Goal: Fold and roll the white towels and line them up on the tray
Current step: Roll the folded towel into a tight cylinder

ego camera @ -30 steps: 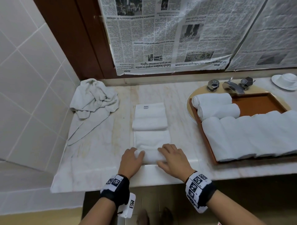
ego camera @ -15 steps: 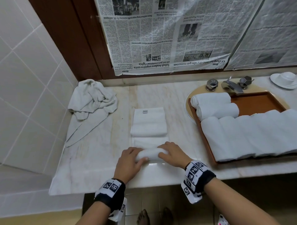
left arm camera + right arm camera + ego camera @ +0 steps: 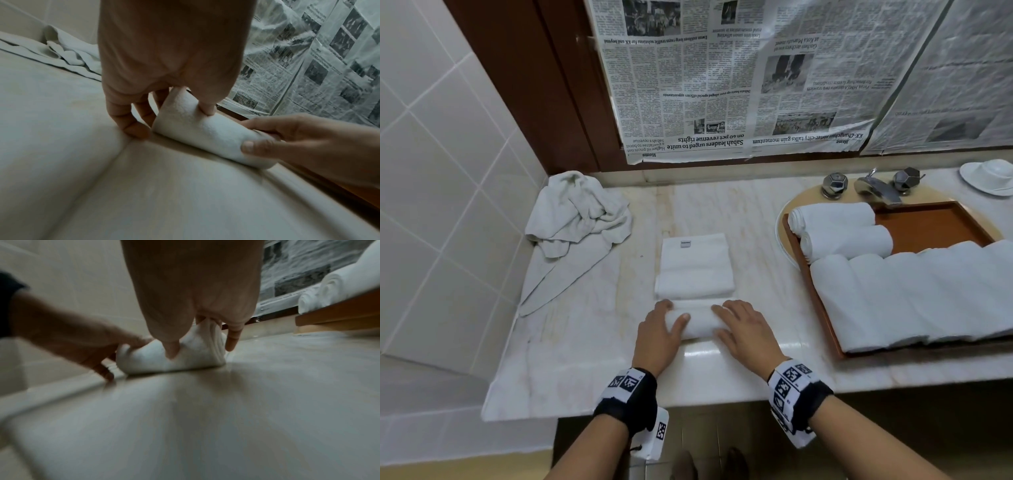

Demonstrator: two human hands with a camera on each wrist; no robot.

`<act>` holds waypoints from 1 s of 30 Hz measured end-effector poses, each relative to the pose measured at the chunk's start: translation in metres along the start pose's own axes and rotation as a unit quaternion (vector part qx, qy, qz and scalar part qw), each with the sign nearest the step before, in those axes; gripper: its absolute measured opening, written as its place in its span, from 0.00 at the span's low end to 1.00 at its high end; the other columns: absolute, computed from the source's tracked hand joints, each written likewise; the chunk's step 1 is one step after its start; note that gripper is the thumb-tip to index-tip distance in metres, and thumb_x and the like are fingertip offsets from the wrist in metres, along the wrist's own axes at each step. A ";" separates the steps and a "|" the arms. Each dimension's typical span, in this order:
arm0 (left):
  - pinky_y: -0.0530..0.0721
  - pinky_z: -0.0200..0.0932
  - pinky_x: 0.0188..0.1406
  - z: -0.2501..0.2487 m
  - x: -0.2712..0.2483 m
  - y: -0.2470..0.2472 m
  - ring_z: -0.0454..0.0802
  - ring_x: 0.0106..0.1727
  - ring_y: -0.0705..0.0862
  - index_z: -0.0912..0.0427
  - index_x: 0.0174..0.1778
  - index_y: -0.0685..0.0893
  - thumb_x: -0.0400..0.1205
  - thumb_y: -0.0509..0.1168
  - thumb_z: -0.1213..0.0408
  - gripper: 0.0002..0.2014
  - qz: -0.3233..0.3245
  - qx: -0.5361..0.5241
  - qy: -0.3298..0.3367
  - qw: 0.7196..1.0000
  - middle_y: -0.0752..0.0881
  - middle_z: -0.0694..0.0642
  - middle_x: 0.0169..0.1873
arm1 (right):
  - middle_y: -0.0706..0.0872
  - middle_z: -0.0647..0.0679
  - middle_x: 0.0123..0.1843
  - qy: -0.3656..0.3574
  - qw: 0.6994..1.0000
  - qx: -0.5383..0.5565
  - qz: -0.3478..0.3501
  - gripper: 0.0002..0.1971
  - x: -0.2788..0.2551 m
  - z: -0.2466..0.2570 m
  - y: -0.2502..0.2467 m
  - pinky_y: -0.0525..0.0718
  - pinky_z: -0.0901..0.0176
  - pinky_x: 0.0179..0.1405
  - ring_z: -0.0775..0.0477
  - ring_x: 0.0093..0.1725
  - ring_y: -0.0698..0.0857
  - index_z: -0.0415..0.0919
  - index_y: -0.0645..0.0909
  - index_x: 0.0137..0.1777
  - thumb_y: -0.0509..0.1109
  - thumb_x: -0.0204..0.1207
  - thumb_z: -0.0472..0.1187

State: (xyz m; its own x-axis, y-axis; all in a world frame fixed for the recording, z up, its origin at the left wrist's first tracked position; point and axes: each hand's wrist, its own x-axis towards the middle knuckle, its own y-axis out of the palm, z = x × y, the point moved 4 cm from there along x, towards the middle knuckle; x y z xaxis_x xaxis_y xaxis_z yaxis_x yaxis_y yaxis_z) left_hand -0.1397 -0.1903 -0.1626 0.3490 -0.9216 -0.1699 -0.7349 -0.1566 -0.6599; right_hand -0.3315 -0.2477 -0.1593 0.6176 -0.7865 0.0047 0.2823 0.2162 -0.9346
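we see a pale marble counter (image 3: 592, 359) meeting white wall tiles (image 3: 438, 192) at the left, dark wood panelling (image 3: 534, 85) behind, newspaper sheets (image 3: 722, 85) hung upside down over it, and chrome taps (image 3: 873, 186) by the sink.

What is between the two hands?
The half-rolled white towel lies on the counter between the left hand and the right hand, each gripping one end. The head view shows it best.

towels (image 3: 697, 322) white | tray (image 3: 928, 226) orange-brown | counter (image 3: 585, 342) pale marbled | wristbands (image 3: 626, 390) black-white checks
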 end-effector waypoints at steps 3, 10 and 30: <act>0.77 0.51 0.68 0.003 -0.002 0.003 0.58 0.68 0.77 0.46 0.77 0.75 0.84 0.60 0.40 0.26 0.008 0.037 0.030 0.999 0.71 0.56 0.71 | 0.76 0.47 0.71 0.033 0.997 0.040 0.060 0.24 0.017 -0.002 -0.006 0.73 0.46 0.68 0.43 0.72 0.71 0.47 0.74 0.77 0.61 0.84 0.52; 0.81 0.50 0.58 -0.005 -0.004 -0.003 0.53 0.69 0.69 0.46 0.76 0.74 0.75 0.53 0.25 0.38 0.065 0.191 0.072 0.977 0.62 0.41 0.77 | 0.73 0.45 0.73 0.084 0.978 0.053 0.186 0.21 0.025 -0.003 -0.010 0.69 0.46 0.70 0.43 0.74 0.68 0.48 0.73 0.76 0.59 0.85 0.51; 0.83 0.49 0.57 0.000 -0.006 0.006 0.50 0.69 0.68 0.35 0.80 0.64 0.71 0.53 0.19 0.43 0.140 0.252 0.086 0.954 0.69 0.39 0.72 | 0.53 0.55 0.89 0.063 0.981 -0.034 0.181 0.30 0.075 -0.019 0.000 0.57 0.41 0.82 0.48 0.87 0.53 0.50 0.55 0.87 0.45 0.88 0.61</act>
State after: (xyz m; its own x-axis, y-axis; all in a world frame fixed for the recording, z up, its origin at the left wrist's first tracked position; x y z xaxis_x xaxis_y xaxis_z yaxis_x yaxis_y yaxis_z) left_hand -0.1461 -0.1858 -0.1654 0.0477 -0.9537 -0.2969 -0.3970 0.2547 -0.8818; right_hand -0.2989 -0.3176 -0.1653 0.5719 -0.7311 -0.3721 0.0083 0.4587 -0.8885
